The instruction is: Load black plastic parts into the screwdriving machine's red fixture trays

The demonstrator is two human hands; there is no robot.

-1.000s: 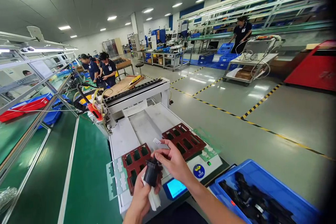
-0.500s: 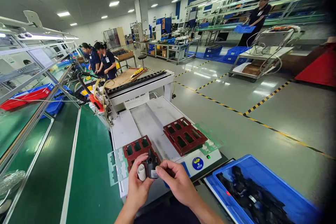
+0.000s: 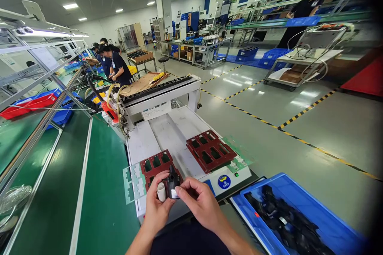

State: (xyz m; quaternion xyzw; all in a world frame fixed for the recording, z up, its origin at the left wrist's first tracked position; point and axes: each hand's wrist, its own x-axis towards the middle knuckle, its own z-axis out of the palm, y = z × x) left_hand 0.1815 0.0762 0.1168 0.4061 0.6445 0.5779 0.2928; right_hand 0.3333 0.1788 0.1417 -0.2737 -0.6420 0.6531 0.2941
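Got a small black plastic part (image 3: 172, 185) pinched between both hands, right in the middle of the grip, with a white label on its face. Left hand (image 3: 157, 203) holds it with thumb and fingers, and a little white roll (image 3: 161, 191) sits against that hand at the part's 9 o'clock. Right hand (image 3: 201, 203) pinches in from 3 o'clock. Just past them, there's a dark red jig (image 3: 157, 169) at 12 o'clock, a second red jig (image 3: 211, 150) around 1 o'clock, a blue bin (image 3: 278, 183) full of black bits at 4 o'clock, and a green conveyor belt (image 3: 101, 199) at 9.
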